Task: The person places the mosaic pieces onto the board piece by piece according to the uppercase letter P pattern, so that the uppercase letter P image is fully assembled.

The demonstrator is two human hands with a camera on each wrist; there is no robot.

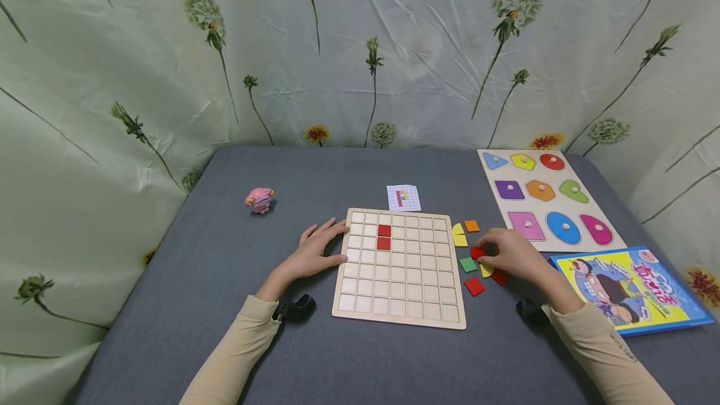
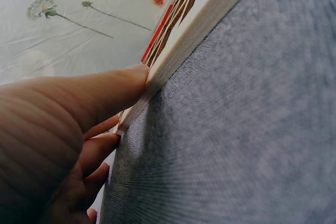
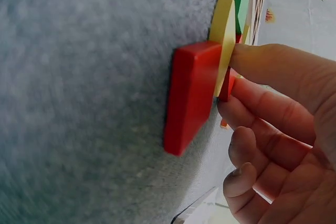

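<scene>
A wooden grid board [image 1: 399, 292] lies flat on the table, with two red square tiles [image 1: 384, 237] in its upper cells, one above the other. My left hand [image 1: 317, 249] rests at the board's left edge; thumb and fingertips touch the rim, fingers fairly straight. Right of the board, my right hand [image 1: 510, 254] pinches a red tile [image 1: 477, 253] between thumb and fingers, low over the loose pieces. Close to that hand, a yellow piece [image 3: 223, 40] and another red tile [image 3: 194, 98] lie on the table. A green square [image 1: 468, 264] and a red square [image 1: 474, 286] lie nearby.
Behind the board is a small printed grid card [image 1: 403, 197]. Yellow pieces [image 1: 460, 240] and an orange square [image 1: 471, 225] lie by its right edge. Farther right are a knobbed shape puzzle [image 1: 489, 184] and a blue-yellow booklet [image 1: 635, 289]. A pink toy [image 1: 259, 200] stands left.
</scene>
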